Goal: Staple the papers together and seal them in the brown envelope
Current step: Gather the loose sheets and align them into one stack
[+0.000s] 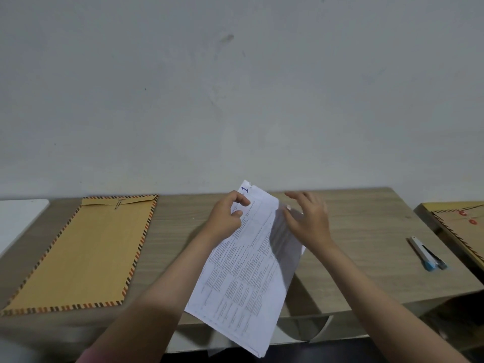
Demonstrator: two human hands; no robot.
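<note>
We lift a thin sheaf of printed papers above the middle of the wooden desk, its long axis running from the near edge up and slightly to the right, the numbered top corner pointing away toward the wall. The sheets look light and limp, likely to sag and fan apart unless pinched near a corner, and that far corner seems the sensible spot for a staple. Our left hand is curled closed around the upper left edge, thumb and fingers pinching the stack. Our right hand is spread open beside the right edge; whether its fingertips touch the paper we cannot tell, as motion blur smears that side. The brown envelope lies flat at the left of the desk, well apart, flap end toward the wall and apparently clipped. The stapler rests at the right, untouched. A second envelope sits on a separate surface at far right.
</note>
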